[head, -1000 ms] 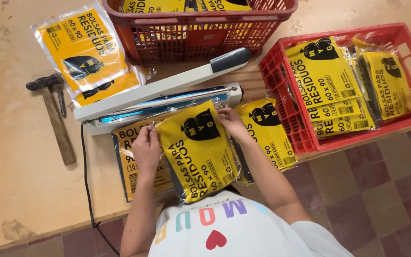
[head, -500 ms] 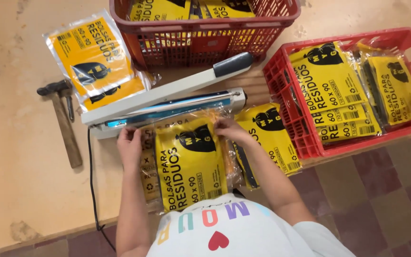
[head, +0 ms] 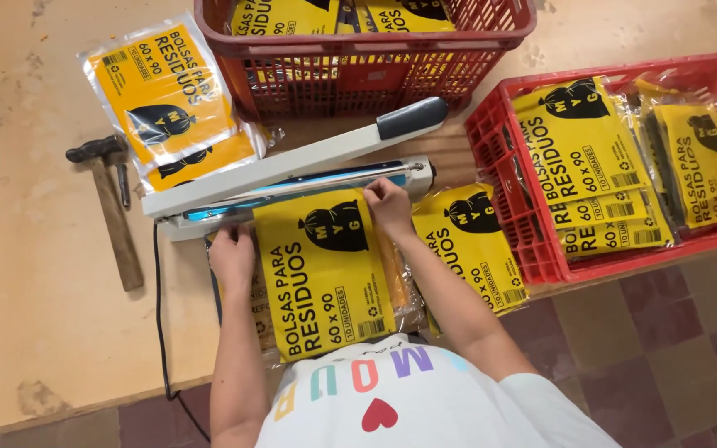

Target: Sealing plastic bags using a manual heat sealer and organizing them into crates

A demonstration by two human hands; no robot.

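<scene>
Held a yellow packet [head: 324, 274] flat on the tabletop [head: 43, 315], top edge tucked under the open arm of the heat sealer [head: 292, 178]. Left hand [head: 232, 257] pressed down at the packet's upper left corner, fingers curled and narrow, touching the plastic right below the sealer's base. Right hand [head: 389, 207] pinched the upper right corner, fingers also close together, just under the sealing bar. Packet sat dead centre, overlapping a few more packets beneath it. Another yellow packet [head: 470, 245] lay just beside it at 3 o'clock, partly under the right forearm. Further out at 3 o'clock, shallow red crate [head: 499, 207] loaded with finished packets, hanging a bit over the tabletop edge. Up at 12 o'clock, deeper red basket [head: 358, 58] with more yellow packets inside. Small stack of packets [head: 168, 108] at 10 o'clock, touching the far end of the sealer. Hammer [head: 114, 216] at 9 o'clock, wooden handle pointing down toward the near edge, well apart from the hands. Black cable [head: 159, 332] ran from the sealer's left end down off the tabletop edge.
</scene>
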